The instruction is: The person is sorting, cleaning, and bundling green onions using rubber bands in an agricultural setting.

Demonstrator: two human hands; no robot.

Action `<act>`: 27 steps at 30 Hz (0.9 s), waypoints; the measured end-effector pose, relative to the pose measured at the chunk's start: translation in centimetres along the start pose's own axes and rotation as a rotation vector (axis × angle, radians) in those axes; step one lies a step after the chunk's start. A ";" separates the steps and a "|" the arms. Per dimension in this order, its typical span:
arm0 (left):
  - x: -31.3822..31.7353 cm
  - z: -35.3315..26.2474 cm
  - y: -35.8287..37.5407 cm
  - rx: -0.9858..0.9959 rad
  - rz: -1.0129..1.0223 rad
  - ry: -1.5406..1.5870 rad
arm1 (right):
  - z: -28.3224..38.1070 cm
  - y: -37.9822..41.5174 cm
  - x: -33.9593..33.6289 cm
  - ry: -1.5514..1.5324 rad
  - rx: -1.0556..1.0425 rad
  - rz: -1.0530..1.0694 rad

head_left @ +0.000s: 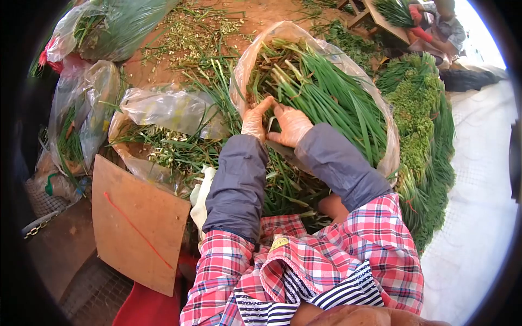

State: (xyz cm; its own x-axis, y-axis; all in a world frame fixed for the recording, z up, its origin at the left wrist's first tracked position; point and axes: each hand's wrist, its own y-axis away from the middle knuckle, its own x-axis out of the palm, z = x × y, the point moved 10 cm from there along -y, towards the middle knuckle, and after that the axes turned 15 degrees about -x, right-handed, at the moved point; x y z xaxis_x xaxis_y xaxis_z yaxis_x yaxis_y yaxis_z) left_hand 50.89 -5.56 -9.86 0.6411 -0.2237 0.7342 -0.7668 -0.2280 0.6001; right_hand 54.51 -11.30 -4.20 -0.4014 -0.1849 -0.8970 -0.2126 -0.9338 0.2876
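"Left hand [254, 120], right hand [292, 126]: how do they stand?"

"Close together, fingers bent. Whether either grips anything, I can't tell."

"What lies around them, biggest first?"

"One long heap of greens [416, 114], off to the right. Then the plastic bag [241, 76], open, the hands at its near left rim."

"And the green stalks [334, 92]?"

"Inside that bag, pale ends to the left, leaves trailing right. Smaller again, a brown board [138, 217], at left."

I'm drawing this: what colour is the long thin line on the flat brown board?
The line is red, clearest in the head view.
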 end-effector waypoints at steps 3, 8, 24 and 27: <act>-1.7 1.0 -2.6 0.006 0.058 0.068 | 0.7 1.5 -3.6 -0.147 -0.027 -0.125; -2.0 0.1 -1.9 0.160 -0.024 -0.049 | -5.5 2.8 -9.3 0.147 0.295 -0.464; -1.8 1.1 -1.3 -0.067 -0.098 0.055 | -7.1 -3.3 -4.4 0.095 0.407 0.103; 0.3 1.1 0.1 -0.150 0.027 0.059 | -3.1 -3.3 -4.2 0.081 0.205 0.161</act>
State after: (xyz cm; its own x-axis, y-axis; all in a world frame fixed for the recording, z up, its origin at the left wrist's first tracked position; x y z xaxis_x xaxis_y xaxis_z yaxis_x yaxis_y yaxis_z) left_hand 50.99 -6.70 -9.93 0.6201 -0.1706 0.7657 -0.7832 -0.0775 0.6170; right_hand 59.63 -8.34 -2.46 -0.3737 -0.3578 -0.8557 -0.3312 -0.8103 0.4834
